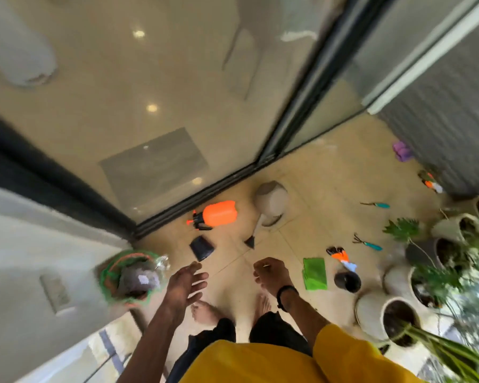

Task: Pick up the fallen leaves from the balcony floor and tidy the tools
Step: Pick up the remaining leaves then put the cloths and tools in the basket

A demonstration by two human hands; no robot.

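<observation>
I stand barefoot on the tan balcony floor [324, 189]. My left hand [187, 283] is spread with straight fingers, just right of a green-rimmed basket [108, 283] lined with a clear bag. My right hand [270, 275] has curled fingers that pinch a thin pale sliver. Tools lie scattered ahead: an orange pressure sprayer [219, 214], a dark dustpan [202, 247], a small brush [256, 230], a teal hand rake [369, 244], a teal trowel [379, 205] and orange gloves [342, 257]. The image is blurred; no loose leaves can be made out.
A green cloth [314, 273] and a small black pot [347, 281] lie right of my feet. A beige pot [271, 200] lies tipped by the sliding glass door [150, 134]. Several potted plants [454, 258] crowd the right side. A purple item [403, 152] sits by the grey wall.
</observation>
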